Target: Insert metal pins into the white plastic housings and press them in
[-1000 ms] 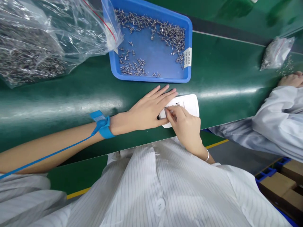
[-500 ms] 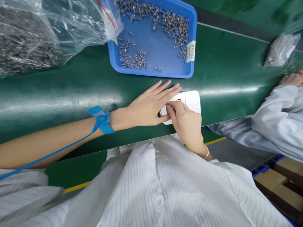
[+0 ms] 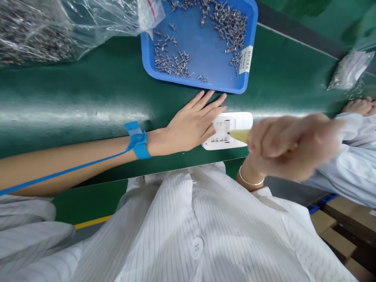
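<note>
A white plastic housing point(image 3: 242, 120) lies on the green work surface, its recessed rectangular compartment facing up with small metal contacts inside. My left hand point(image 3: 189, 123) lies flat across the housing's left edge, fingers spread and holding nothing. Raised toward the camera, my right hand point(image 3: 290, 145) is closed in a fist and blurred. From it a yellow, tapering piece point(image 3: 240, 135) points left over the compartment, ending in a small dark tip. I cannot make out what kind of thing it is, nor whether its tip touches the housing.
A blue tray point(image 3: 199, 51) of small metal springs stands just beyond my left hand. At the upper left lies a clear bag point(image 3: 38, 35) full of similar parts. Another small bag point(image 3: 351, 70) is at the right, near a co-worker's hand point(image 3: 358, 105). A blue wrist strap point(image 3: 141, 147) trails a cord.
My right hand has left the compartment, rising to the right and closing on the yellow piece, which was not visible before. The compartment is now uncovered. My left hand stays on the housing.
</note>
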The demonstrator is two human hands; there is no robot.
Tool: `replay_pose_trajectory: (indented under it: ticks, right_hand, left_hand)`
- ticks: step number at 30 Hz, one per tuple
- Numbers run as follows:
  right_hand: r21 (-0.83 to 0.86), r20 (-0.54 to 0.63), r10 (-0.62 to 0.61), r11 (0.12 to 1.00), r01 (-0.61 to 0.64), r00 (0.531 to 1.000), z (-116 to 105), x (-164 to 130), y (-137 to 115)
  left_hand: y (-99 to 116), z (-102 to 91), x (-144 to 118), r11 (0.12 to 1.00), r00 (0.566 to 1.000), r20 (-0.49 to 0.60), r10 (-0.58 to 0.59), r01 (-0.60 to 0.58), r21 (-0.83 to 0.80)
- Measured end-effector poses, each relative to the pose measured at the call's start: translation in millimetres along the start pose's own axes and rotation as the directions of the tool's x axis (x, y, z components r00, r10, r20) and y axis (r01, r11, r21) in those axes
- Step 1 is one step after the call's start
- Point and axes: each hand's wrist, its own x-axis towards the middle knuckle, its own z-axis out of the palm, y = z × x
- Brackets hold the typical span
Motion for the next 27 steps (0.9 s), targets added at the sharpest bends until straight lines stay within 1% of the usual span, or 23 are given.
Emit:
replay_pose_trajectory:
  ticks: [1, 3, 5, 8, 11, 16, 18, 21, 22, 24, 27]
  right_hand:
    - [0.091, -0.049, 0.013, 0.996, -0.009, 0.999, 9, 4, 7]
    - [0.178, -0.058, 0.095, 0.98, -0.084, 0.994, 25, 11, 21]
    - [0.225, -0.045, 0.162, 0.963, -0.148, 0.986, 34, 18, 31]
    - [0.309, -0.063, 0.183, 0.938, -0.155, 0.981, 39, 24, 38]
    - [0.321, -0.077, 0.202, 0.932, -0.167, 0.976, 41, 25, 38]
    - [0.414, -0.206, 0.27, 0.895, -0.166, 0.94, 46, 25, 33]
    - [0.359, -0.223, 0.271, 0.916, -0.179, 0.937, 48, 24, 32]
    - [0.181, -0.219, 0.245, 0.961, -0.208, 0.944, 52, 22, 28]
    - [0.14, -0.237, 0.236, 0.968, -0.207, 0.943, 54, 21, 27]
    - [0.102, -0.253, 0.232, 0.972, -0.212, 0.939, 60, 20, 26]
    - [0.082, -0.253, 0.184, 0.982, -0.169, 0.95, 67, 20, 26]
  left_hand:
    - [0, 0.7, 1, 1.0, 1.0, -0.003, -0.011, 0.011, 0.001]
    - [0, 2.0, 2, 1.0, 1.0, -0.009, -0.026, 0.026, -0.011]
    - [0, 3.0, 3, 0.999, 0.999, -0.014, -0.031, 0.031, -0.025]
    - [-1, 4.4, 4, 0.999, 0.999, -0.019, -0.039, 0.039, -0.028]
    - [-2, 5.9, 4, 0.999, 0.999, -0.026, -0.039, 0.038, -0.019]
    - [-1, 7.3, 4, 0.999, 0.998, -0.045, -0.034, 0.034, 0.011]
    - [-1, 7.2, 4, 0.999, 0.999, -0.039, -0.037, 0.038, 0.031]
    - [0, 6.4, 4, 0.999, 0.999, -0.021, -0.038, 0.039, 0.033]
    - [0, 6.1, 4, 0.999, 0.999, -0.019, -0.037, 0.038, 0.024]
    - [0, 5.3, 3, 0.999, 0.999, -0.016, -0.033, 0.033, -0.005]
    - [0, 4.0, 3, 0.999, 0.999, -0.003, -0.038, 0.037, -0.038]
